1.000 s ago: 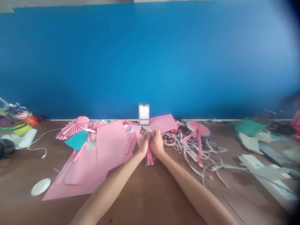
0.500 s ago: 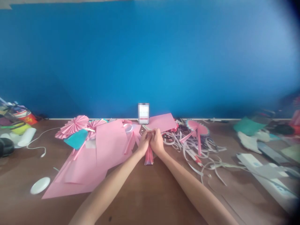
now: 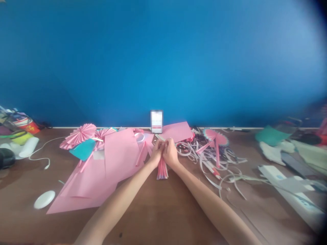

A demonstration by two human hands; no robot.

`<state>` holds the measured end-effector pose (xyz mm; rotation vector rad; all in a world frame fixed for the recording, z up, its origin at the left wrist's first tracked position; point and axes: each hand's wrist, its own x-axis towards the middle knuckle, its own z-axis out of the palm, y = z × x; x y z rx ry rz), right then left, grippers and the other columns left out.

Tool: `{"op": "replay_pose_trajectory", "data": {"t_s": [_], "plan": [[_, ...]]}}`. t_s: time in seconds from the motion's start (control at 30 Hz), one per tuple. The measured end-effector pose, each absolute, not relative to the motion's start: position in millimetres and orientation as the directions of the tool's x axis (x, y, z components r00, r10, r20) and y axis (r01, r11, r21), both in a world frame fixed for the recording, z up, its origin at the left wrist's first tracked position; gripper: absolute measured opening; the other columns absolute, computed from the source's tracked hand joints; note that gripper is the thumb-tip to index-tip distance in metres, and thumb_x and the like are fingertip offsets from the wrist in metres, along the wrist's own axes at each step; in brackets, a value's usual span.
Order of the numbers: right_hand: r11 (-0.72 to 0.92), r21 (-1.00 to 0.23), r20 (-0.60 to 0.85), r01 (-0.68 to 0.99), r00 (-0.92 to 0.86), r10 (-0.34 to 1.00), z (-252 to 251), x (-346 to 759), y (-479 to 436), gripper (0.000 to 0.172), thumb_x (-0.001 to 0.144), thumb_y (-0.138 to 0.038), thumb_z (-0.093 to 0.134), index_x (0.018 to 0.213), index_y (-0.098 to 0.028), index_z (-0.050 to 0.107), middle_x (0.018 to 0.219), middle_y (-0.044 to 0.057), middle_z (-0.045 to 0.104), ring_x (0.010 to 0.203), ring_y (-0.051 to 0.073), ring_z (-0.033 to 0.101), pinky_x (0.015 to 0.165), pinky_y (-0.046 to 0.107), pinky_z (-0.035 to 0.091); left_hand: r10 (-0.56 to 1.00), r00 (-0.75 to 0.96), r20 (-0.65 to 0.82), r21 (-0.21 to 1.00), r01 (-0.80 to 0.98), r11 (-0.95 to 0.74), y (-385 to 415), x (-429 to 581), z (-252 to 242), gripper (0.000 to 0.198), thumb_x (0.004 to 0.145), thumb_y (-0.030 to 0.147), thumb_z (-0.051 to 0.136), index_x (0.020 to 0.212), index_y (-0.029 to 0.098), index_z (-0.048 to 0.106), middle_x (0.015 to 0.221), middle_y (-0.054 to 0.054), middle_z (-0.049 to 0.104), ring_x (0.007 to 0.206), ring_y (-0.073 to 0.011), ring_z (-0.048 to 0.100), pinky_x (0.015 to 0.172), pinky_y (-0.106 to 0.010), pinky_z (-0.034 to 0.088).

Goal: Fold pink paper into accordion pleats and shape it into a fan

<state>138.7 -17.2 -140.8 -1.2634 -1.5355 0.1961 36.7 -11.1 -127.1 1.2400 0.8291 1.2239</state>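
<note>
My left hand (image 3: 156,153) and my right hand (image 3: 170,153) meet at the middle of the brown table (image 3: 158,211), fingers closed side by side on a folded pink paper bundle (image 3: 162,169). The pleated lower end of the bundle fans out toward me below both hands. Its upper end is hidden under my fingers. Large pink paper sheets (image 3: 102,173) lie just left of my left hand. A tangle of white paper strips (image 3: 217,166) lies just right of my right hand.
Pink pleated paper fans (image 3: 80,134) and a teal paper piece (image 3: 83,149) lie at the back left. Another pink fan (image 3: 216,137) sits at the back right. A small white card (image 3: 156,121) leans on the blue wall. A white oval object (image 3: 44,199) lies front left, clutter at both table ends.
Both hands stay closed on the pink bundle in the same place. The view has tilted slightly, so everything sits a little higher in the picture.
</note>
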Motion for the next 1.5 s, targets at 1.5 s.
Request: {"op": "replay_pose_trajectory", "data": {"t_s": [1.5], "plan": [[0.506, -0.652, 0.639, 0.565, 0.049, 0.768, -146, 140, -16, 0.034, 0.097, -0.021, 0.035, 0.130, -0.017, 0.042, 0.107, 0.013, 0.063, 0.093, 0.024, 0.065, 0.082, 0.040, 0.054, 0.972, 0.233, 0.012, 0.902, -0.422, 0.090, -10, 37, -128, 0.026, 0.083, 0.043, 0.068, 0.083, 0.020, 0.055, 0.080, 0.002, 0.060, 0.081, -0.0174, 0.060, 0.085, -0.033, 0.045]]}}
